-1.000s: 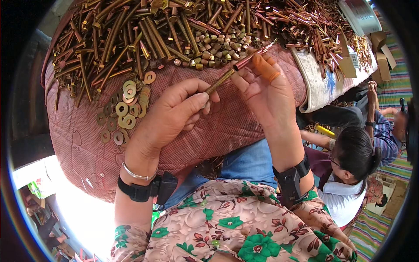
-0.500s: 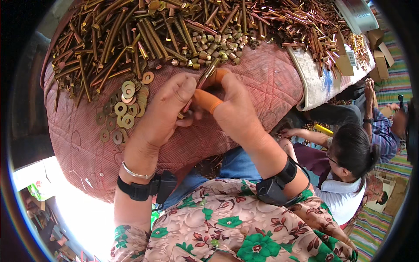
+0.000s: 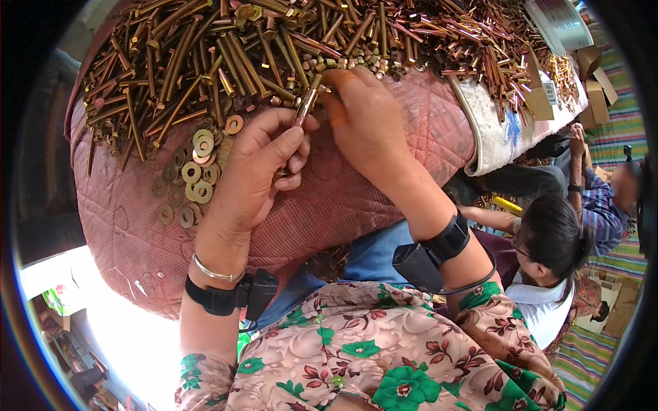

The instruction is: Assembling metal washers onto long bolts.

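Note:
My left hand [image 3: 257, 171] grips a long brass-coloured bolt [image 3: 306, 103], holding it upright above a pink quilted cushion [image 3: 384, 198]. My right hand [image 3: 367, 127] reaches over the bolt's top end, its orange-covered fingertips [image 3: 336, 113] at the edge of a scatter of small nuts [image 3: 343, 63]; whether it holds a nut is hidden. A big heap of long bolts [image 3: 205, 61] lies along the cushion's far side. A cluster of flat brass washers [image 3: 192, 178] sits just left of my left hand.
More bolts [image 3: 480, 48] spread to the right over a white cloth [image 3: 497, 130], with small cardboard boxes [image 3: 596, 96] beyond. A person with dark hair [image 3: 555, 240] sits low at the right, another in a checked shirt [image 3: 610, 198] behind.
My right hand has swung left and up from the bolt's end toward the nuts. My left hand has turned the bolt from slanting to nearly upright.

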The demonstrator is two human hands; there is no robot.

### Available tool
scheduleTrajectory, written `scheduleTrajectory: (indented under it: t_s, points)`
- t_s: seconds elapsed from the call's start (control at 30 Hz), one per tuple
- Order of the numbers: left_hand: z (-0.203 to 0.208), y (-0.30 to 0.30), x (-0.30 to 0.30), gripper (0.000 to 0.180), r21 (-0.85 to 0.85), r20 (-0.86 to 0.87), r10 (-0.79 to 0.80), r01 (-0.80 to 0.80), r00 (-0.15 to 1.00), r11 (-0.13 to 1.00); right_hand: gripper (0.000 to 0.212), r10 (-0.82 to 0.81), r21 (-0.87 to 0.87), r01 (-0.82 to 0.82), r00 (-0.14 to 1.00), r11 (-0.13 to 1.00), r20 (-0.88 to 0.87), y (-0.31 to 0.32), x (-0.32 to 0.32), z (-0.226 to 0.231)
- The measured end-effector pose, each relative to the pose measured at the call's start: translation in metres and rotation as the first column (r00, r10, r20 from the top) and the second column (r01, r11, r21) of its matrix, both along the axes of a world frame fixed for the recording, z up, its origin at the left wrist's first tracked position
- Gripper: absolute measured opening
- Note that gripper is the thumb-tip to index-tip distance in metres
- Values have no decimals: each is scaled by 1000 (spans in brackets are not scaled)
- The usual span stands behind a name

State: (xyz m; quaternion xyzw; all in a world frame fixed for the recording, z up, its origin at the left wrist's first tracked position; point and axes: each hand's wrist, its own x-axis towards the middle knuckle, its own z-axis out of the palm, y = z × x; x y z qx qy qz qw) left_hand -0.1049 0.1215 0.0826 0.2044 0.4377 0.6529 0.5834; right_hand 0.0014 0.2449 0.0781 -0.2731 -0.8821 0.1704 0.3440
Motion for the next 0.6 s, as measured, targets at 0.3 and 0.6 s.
scheduleTrajectory:
  t_s: [0.3, 0.6]
  points:
    - [-3, -3, -3, 16, 46, 37, -51, 49, 998, 998, 24, -18, -32, 24, 986, 999, 165, 2, -5, -6]
    - [1, -4, 0, 15, -14, -45, -92, 91, 995, 996, 21, -129, -841, -332, 898, 427, -420, 1, 27, 6]
